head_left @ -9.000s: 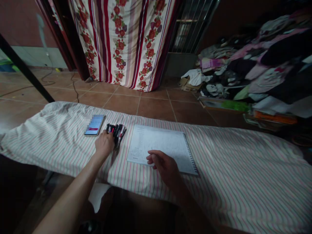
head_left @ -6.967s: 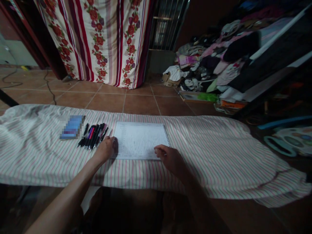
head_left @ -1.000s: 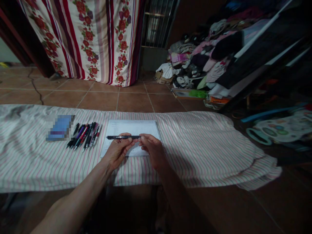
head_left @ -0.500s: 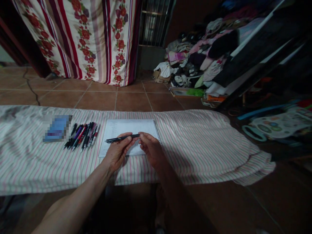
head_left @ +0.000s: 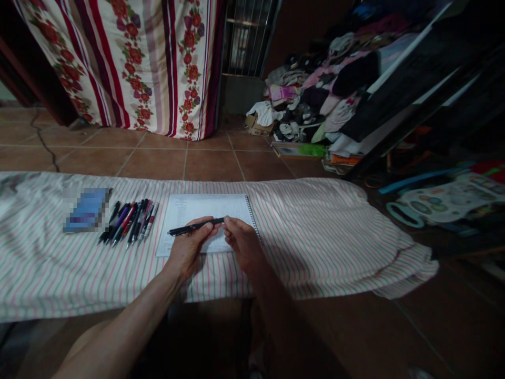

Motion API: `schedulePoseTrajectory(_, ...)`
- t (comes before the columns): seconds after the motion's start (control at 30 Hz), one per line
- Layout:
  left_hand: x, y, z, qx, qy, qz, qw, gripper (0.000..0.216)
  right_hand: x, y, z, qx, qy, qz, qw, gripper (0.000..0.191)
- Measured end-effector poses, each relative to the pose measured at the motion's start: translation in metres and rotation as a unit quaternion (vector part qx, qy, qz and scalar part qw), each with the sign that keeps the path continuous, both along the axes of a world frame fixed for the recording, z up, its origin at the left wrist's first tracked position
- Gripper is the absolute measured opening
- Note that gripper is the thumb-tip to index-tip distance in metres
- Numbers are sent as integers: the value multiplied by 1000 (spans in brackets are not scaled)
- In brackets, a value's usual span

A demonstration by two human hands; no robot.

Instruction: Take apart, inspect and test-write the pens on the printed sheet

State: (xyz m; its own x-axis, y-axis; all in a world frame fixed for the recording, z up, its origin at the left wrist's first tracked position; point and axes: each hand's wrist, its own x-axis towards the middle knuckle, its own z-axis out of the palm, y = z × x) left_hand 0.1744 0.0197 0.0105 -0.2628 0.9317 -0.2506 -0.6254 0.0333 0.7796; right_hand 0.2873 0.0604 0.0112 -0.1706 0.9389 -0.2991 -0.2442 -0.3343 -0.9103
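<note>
Compared with a second earlier, the pen [head_left: 189,229] had tipped, its left end dipping toward the person from a nearly level line. The left hand [head_left: 187,248] pinched the barrel nearer its right end, thumb against fingers, so that most of its length stuck out leftward. The right hand [head_left: 246,245] had its fingers curled in, with the tips drawn together at the pen's right end; in the dim light it was hard to tell whether they gripped it or merely touched it. Both hands held the pen above the notebook [head_left: 213,204], which lay on the striped cloth [head_left: 315,237]; loose pens [head_left: 128,223] lay to its left, with the phone [head_left: 87,208] beyond them.

A firm left pinch probably mattered most, since the long free end could swing. Any right-hand movement was likely best kept in line with the barrel, as a sideways push might pivot the pen.
</note>
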Motion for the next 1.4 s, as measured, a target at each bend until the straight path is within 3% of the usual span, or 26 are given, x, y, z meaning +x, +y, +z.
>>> schedulePoseTrajectory(0.27, 8, -2, 3, -22, -20, 35, 999, 15, -2, 2, -7, 54, -15, -21, 998, 21)
schedulePoseTrajectory(0.83, 7, 0, 3, -37, -60, 45, 996, 12, -4, 2, -9, 106, -45, -42, 992, 26)
schedulePoseTrajectory(1.03, 7, -1, 5, -24, -64, 5, 998, 17, -2, -4, 0, 87, -30, -30, 995, 24)
schedulePoseTrajectory(1.2, 2, -6, 9, -10, -66, -63, 996, 36, 2, 1, -2, 52, 26, -39, 998, 26)
schedulePoseTrajectory(1.4, -16, -7, 16, -47, -20, -26, 998, 36, 11, 9, -1, 12, 60, -78, 995, 25)
